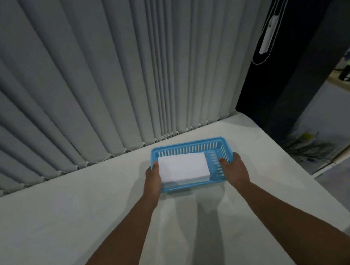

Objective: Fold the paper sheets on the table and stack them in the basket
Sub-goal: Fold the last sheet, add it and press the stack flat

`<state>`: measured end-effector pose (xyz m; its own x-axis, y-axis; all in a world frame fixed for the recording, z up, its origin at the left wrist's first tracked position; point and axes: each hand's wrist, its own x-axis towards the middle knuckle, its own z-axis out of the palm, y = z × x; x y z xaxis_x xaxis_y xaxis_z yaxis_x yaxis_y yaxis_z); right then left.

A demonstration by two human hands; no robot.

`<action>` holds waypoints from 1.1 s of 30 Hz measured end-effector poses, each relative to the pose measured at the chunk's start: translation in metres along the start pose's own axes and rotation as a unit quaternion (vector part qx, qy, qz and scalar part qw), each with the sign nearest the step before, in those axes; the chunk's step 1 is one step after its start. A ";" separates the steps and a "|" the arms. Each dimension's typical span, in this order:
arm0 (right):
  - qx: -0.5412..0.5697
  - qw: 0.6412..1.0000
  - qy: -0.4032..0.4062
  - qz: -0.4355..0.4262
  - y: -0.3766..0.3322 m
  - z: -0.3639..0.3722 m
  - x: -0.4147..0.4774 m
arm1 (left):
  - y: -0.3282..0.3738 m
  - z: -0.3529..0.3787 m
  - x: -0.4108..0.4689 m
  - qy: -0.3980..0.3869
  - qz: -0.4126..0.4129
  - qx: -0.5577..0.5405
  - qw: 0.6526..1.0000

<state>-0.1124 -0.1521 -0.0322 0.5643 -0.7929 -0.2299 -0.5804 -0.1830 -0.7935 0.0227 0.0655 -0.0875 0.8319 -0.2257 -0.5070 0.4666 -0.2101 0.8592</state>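
While both bare forearms reach forward over the near part of the white cloth-covered bench [71, 218], that stretch of cloth lies open on either side of them, wrinkled and shadowed between the arms. Farther out, the left hand [152, 181] grips the left short side of the light blue slotted plastic basket [189, 147], thumb hooked over the rim and the remaining fingers hidden under or behind the wall; the right hand [235, 167] clasps the right short side the same way, thumb inside, fingers wrapped outside. Whether the basket rests on the cloth or is lifted just off it cannot be told. Inside, a stack of folded white paper sheets [183, 167] fills the left and middle of the basket, leaving a strip of slotted floor bare at the right. Beyond the basket a narrow band of bench runs to the far edge, where grey vertical blinds [99, 75] hang. To the right the bench edge drops off toward the floor. No writing is readable anywhere.
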 end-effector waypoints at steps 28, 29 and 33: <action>0.016 0.996 -0.093 0.000 0.010 -0.061 0.208 | 0.065 0.161 0.037 -0.032 -0.024 -0.060 0.997; 0.017 0.996 -0.092 0.000 0.011 -0.063 0.206 | 0.064 0.162 0.035 -0.034 -0.023 -0.065 0.997; 0.009 0.996 -0.092 0.004 0.017 -0.069 0.201 | 0.063 0.162 0.024 -0.039 -0.024 -0.044 0.998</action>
<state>-0.0489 -0.3549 -0.0532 0.6593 -0.6738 -0.3337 -0.5752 -0.1661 -0.8009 0.0231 -0.1076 -0.0571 0.7841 -0.2911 -0.5482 0.5322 -0.1390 0.8351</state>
